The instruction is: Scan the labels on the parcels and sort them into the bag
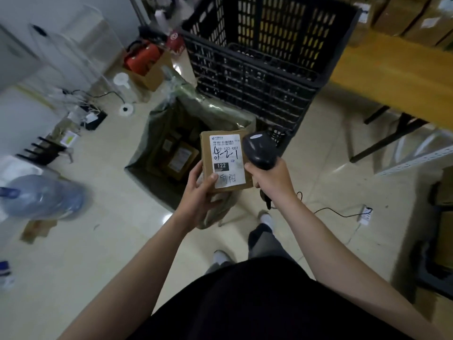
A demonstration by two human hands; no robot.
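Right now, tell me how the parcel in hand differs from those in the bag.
The held parcel is in the left hand, its label facing the camera, readable; the bagged parcels lie low inside the green bag, labels unreadable. The scanner, in the right hand, is beside the held parcel only. All are brown cardboard with white labels.

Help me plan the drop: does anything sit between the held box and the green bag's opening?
Nothing visible does. The left hand holds the box right beside the open mouth of the bag; the scanner in the right hand is off to the box's right, away from the bag. Other parcels lie inside.
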